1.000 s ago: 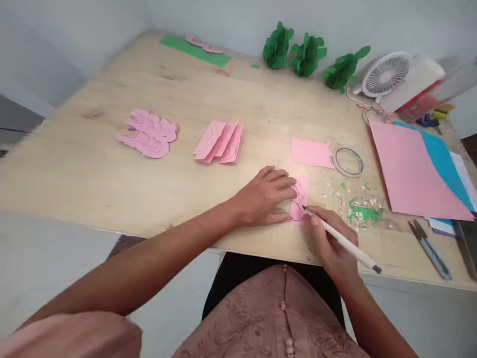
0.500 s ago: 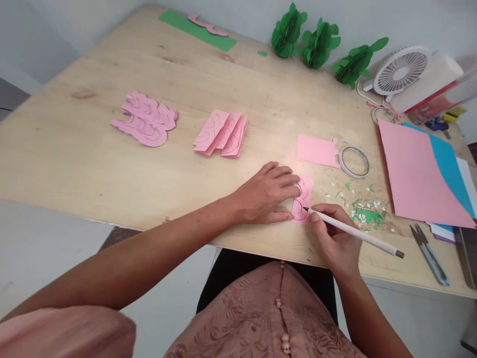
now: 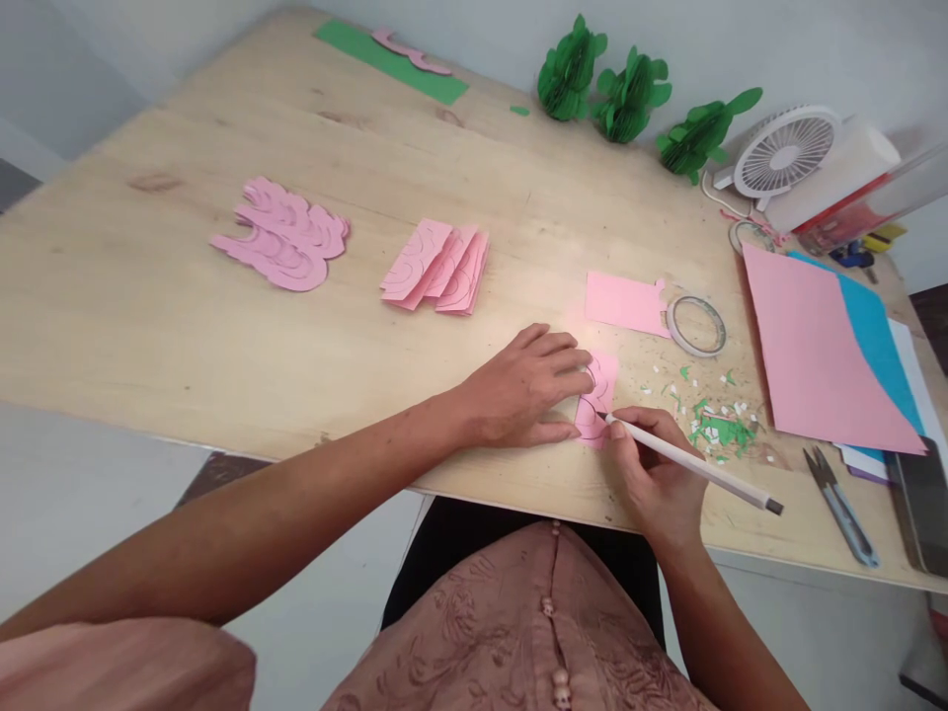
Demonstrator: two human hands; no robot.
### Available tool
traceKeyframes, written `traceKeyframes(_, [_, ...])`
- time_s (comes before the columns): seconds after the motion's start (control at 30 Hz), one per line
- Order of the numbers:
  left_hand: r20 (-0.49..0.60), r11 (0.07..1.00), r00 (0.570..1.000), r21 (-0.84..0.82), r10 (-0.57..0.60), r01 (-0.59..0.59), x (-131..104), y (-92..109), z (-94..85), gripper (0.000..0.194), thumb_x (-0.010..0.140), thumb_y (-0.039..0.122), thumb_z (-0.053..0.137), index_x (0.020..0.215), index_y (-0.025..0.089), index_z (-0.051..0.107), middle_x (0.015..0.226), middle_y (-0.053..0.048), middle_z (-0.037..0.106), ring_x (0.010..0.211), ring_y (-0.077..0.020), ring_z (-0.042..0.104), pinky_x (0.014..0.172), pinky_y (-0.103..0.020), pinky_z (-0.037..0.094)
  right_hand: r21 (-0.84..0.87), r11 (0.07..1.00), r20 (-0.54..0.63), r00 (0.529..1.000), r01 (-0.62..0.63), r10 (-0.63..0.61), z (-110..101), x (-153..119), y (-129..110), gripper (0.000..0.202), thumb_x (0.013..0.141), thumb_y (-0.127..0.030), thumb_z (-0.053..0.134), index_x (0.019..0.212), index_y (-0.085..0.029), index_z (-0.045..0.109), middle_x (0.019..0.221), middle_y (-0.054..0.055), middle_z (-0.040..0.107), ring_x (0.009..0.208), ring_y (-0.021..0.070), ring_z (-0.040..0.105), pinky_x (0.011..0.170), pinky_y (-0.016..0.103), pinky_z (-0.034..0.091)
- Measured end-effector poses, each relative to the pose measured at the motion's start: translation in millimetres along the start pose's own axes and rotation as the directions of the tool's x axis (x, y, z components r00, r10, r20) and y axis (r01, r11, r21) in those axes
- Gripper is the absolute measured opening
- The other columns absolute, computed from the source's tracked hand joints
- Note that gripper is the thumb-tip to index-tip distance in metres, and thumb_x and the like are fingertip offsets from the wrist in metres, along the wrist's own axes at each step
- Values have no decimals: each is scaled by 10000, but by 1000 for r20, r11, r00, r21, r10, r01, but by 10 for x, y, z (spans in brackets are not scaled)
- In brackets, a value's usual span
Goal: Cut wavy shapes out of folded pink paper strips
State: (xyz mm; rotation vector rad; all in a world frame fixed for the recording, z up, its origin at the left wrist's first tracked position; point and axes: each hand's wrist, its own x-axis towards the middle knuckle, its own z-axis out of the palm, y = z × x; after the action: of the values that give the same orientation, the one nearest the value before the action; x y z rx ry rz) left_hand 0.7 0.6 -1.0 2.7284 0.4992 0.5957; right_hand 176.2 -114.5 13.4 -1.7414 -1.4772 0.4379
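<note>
My right hand (image 3: pixel 659 474) grips a white pen (image 3: pixel 692 460) with a dark end cap. Its dark tip touches a small pink paper strip (image 3: pixel 592 425) marked with curved black lines. Flat on the table, my left hand (image 3: pixel 529 390) has its fingers spread, the fingertips and thumb at the strip's left edge. Folded pink papers with drawn curves (image 3: pixel 436 267) lie beyond my left hand. Farther left is a pile of scalloped pink cut-outs (image 3: pixel 285 235). A pink paper piece (image 3: pixel 626 301) with a notched edge lies above the strip, beside a tape roll (image 3: pixel 696 327).
Green and white paper scraps (image 3: pixel 722 427) are scattered right of the pen. Thread snips (image 3: pixel 840 509) lie near the front edge by pink sheets (image 3: pixel 826 351). Three green paper trees (image 3: pixel 633 94) and a white fan (image 3: pixel 789 153) stand at the back. A green strip (image 3: pixel 392 64) lies far left.
The camera view has shifted slightly. The pen tip has moved a little up along the lower curve on the strip, while the left hand stays in place.
</note>
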Motion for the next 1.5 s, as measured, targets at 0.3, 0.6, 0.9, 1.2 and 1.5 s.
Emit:
traceKeyframes(0.3, [-17,1000,1000,0,5,-5,3,-3,6,272,858,410,591,1026,196,599,1244,-94,586,1170,-295,453,1024,-469,303,-87,996,19,999,34,-33,8,-25,31,64,862,-248,603,893,-214,647,759,-2,675,560,117,570,483,231,430])
traceKeyframes(0.6, [-9,1000,1000,-7,0,0,2,5,1,275,859,410,593,1033,198,600,1243,-98,583,1175,-295,450,1032,-468,300,-147,988,33,998,54,-50,-1,-32,33,80,866,-260,589,898,-208,641,754,8,681,546,122,575,475,237,440])
traceKeyframes(0.9, [-2,1000,1000,-7,-4,4,3,5,-7,277,870,415,574,1039,198,601,1250,-100,582,1180,-297,445,1038,-468,293,-157,986,34,998,62,-57,-5,-24,7,50,856,-235,590,869,-210,631,731,-1,668,566,130,579,495,243,443])
traceKeyframes(1.2, [-5,1000,1000,-7,1,-1,1,4,-2,272,863,407,587,1036,197,595,1240,-94,584,1172,-292,449,1033,-464,294,-169,984,36,998,60,-55,-13,-29,-1,54,849,-244,583,839,-208,622,694,-8,652,503,115,536,457,235,411])
traceKeyframes(1.5, [1,1000,1000,-6,0,0,5,5,-5,276,869,414,575,1039,197,596,1242,-97,584,1176,-295,445,1031,-463,293,-200,975,36,996,93,-87,-18,-21,-22,61,850,-246,576,820,-210,615,657,-22,633,451,101,483,436,239,383])
